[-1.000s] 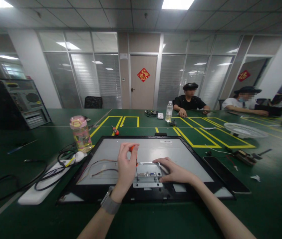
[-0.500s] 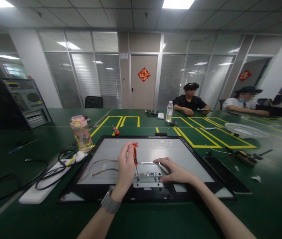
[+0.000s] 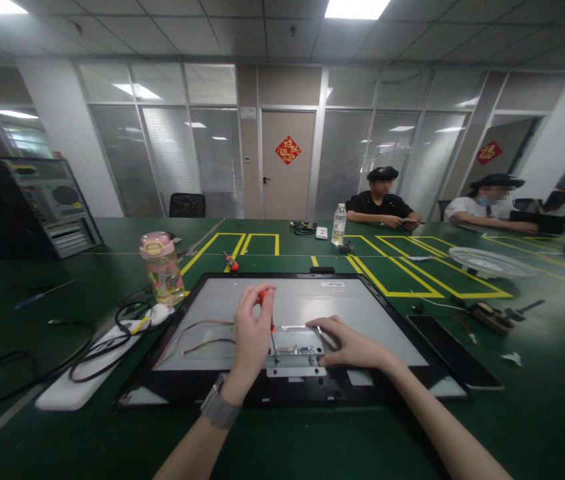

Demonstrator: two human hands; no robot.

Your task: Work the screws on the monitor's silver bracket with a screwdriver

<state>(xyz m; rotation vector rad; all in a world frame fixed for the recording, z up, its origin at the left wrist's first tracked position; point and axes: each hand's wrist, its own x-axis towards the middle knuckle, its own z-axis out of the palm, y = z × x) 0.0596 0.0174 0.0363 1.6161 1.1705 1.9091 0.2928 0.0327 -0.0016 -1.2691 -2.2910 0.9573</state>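
My left hand [image 3: 254,327] is closed around the handle of an orange-and-black screwdriver [image 3: 272,328], held upright. Its shaft points down to the near left part of a metal bracket [image 3: 296,372] with video ports [image 3: 295,351]. That bracket belongs to the back of a flat monitor panel [image 3: 362,300], which lies face down before me. My right hand [image 3: 350,343] grips the bracket's right side, thumb at the near edge and fingers curved over the far edge. Thin cables [image 3: 207,345] run from the bracket area to the panel's left; my left hand covers part of them.
Left of the panel are a white power strip [image 3: 75,383], black cables and a pink-lidded bottle [image 3: 158,270]. A red-handled screwdriver [image 3: 231,262] lies beyond it. To the right are a phone [image 3: 452,350] and a tape-like tool [image 3: 490,317]. Two co-workers [image 3: 383,203] sit across the table.
My left hand has turned slightly around the screwdriver handle, hiding more of it. My right hand stays on the bracket. A co-worker's hands across the table have come together.
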